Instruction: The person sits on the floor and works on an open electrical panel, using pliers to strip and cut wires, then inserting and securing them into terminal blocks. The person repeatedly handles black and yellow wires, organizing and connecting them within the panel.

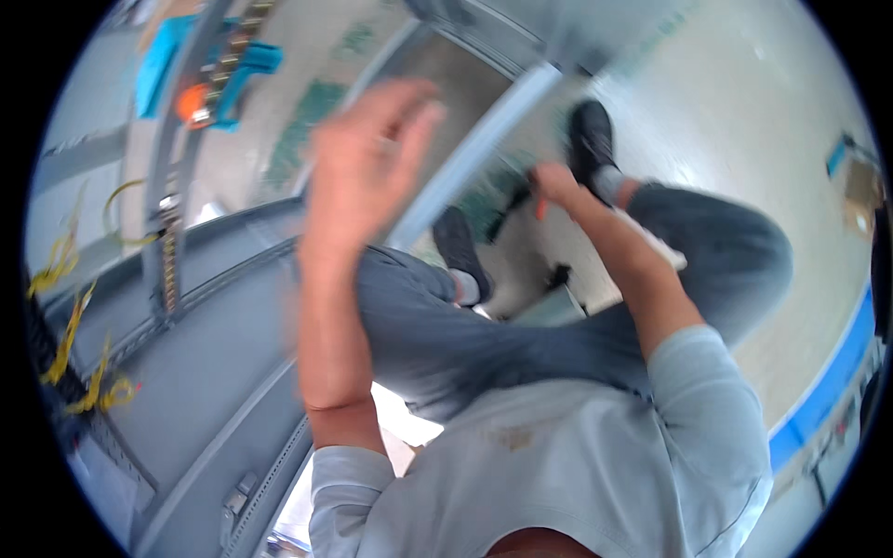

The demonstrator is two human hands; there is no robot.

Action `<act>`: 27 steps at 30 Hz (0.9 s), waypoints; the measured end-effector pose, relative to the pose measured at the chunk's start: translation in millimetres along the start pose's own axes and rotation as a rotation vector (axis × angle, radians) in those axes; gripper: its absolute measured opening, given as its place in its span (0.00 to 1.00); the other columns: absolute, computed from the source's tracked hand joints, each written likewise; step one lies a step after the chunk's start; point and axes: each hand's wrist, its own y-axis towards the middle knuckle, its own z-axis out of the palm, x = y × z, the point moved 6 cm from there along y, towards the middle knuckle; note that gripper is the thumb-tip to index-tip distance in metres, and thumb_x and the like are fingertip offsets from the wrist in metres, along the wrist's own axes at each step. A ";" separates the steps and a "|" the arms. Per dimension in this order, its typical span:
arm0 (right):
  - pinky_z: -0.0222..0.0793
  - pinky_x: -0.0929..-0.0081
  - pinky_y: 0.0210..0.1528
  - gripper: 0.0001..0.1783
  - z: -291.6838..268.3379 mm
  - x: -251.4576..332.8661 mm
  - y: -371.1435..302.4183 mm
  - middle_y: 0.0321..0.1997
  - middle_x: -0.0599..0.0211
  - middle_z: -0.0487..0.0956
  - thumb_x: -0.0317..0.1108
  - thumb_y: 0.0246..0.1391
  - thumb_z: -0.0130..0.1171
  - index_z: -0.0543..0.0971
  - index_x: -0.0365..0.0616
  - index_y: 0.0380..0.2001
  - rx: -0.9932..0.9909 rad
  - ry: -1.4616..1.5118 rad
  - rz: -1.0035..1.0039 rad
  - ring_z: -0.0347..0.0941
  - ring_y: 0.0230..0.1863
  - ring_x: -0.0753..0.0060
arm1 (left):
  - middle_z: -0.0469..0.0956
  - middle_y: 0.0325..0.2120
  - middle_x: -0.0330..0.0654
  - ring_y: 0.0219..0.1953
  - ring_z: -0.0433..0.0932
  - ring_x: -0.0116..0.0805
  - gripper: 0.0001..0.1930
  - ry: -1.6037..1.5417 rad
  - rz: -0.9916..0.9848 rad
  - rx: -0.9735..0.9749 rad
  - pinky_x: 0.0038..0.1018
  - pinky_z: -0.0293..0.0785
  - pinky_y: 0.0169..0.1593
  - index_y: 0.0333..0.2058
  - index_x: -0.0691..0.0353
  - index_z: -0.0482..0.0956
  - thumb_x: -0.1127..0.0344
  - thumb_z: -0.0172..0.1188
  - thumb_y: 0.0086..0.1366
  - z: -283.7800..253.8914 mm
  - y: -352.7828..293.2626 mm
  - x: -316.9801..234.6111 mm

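Pale grey shirt [558, 446], worn by the person; nearest item, below the landmark, a diagonal grey metal bar [474, 153]. Dark grey trousers [419, 321], just below the bar, knees spread. Left hand [367, 158], one, blurred: raised to the left of the bar, fingers loosely curved, thumb apart, nothing visibly grasped; contact with the metalwork could not be told. Right hand [555, 183], one: right of the bar, closed round an orange-and-black tool [540, 206], low over the floor, exact kind unclear. Dark shoes, two: one beside the bar's lower end, one to the right of its upper end. Grey metal panel [214, 372], lower left of the bar. Yellow ties [70, 349], loose-ended, far left of it. Teal plastic piece [160, 70], upper left. Cardboard box [860, 195], far right.

Condition, as judged: bar seemingly already fitted; tool held, apart from it; the remainder could not be told.
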 end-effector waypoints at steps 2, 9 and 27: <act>0.76 0.51 0.46 0.10 31.7 24.8 -0.1 0.37 0.52 0.81 0.33 0.48 0.61 0.82 0.46 0.36 0.006 -0.114 -0.156 0.79 0.45 0.45 | 0.83 0.36 0.50 0.35 0.84 0.43 0.10 0.116 0.074 0.074 0.32 0.79 0.41 0.44 0.63 0.83 0.67 0.65 0.65 3.3 -7.1 -1.7; 0.77 0.54 0.44 0.14 72.3 52.7 -9.5 0.43 0.53 0.79 0.29 0.55 0.53 0.81 0.48 0.45 -0.131 -0.223 -0.156 0.80 0.45 0.48 | 0.80 0.32 0.49 0.37 0.81 0.52 0.10 0.223 0.060 0.253 0.44 0.77 0.40 0.42 0.59 0.80 0.64 0.62 0.64 21.5 -23.5 7.1; 0.76 0.52 0.45 0.08 56.0 70.7 -19.8 0.34 0.50 0.83 0.32 0.44 0.61 0.84 0.44 0.28 -0.008 -0.130 -0.166 0.80 0.41 0.45 | 0.83 0.41 0.52 0.46 0.81 0.55 0.18 0.291 -0.062 0.683 0.47 0.78 0.46 0.45 0.60 0.82 0.63 0.70 0.56 110.7 -60.0 79.2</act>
